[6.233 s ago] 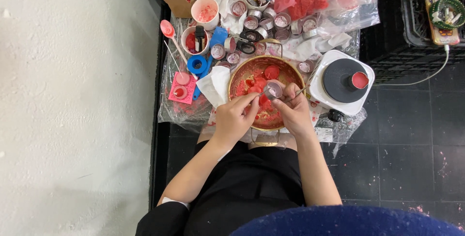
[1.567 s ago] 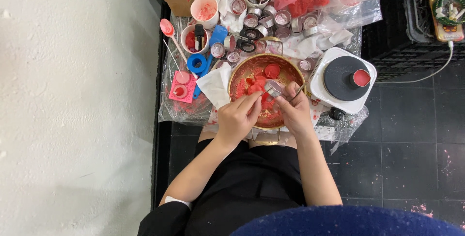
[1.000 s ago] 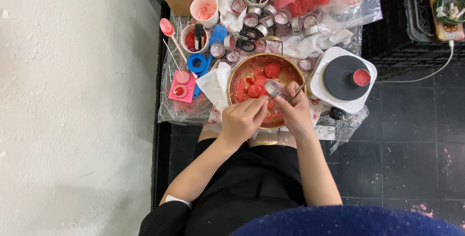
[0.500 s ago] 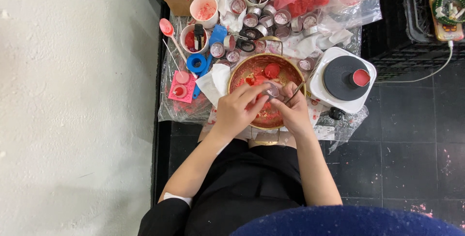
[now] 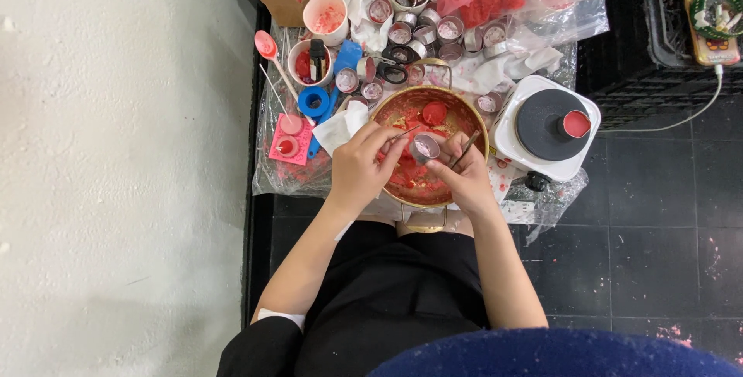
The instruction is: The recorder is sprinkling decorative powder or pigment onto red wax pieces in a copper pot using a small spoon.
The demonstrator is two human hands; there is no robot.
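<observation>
A: Where the work surface is concerned, what stands on it?

B: A low table covered in clear plastic sheet [image 5: 271, 179]. Largest item: a brass-coloured pot [image 5: 472, 118] holding red wax residue, directly before the seated person. Just right of it, a white hotplate [image 5: 507, 125] with a dark round top. Behind the pot, a cluster of small metal tins [image 5: 422, 35]; to the left, a white cup [image 5: 325, 17] and a blue tape roll [image 5: 313, 101].

A: And the hands?

B: Both are over the pot. The right hand [image 5: 464, 179] pinches a small metal tin [image 5: 424, 147] and also grips a thin stick. The left hand [image 5: 357, 168] is closed on a slim metal tool [image 5: 406, 133] whose tip reaches the tin.

A: Step in hand?

B: In my judgement, scraping residue out of the tin. The next move would call for a steady grip and short strokes, keeping debris over the pot.
</observation>
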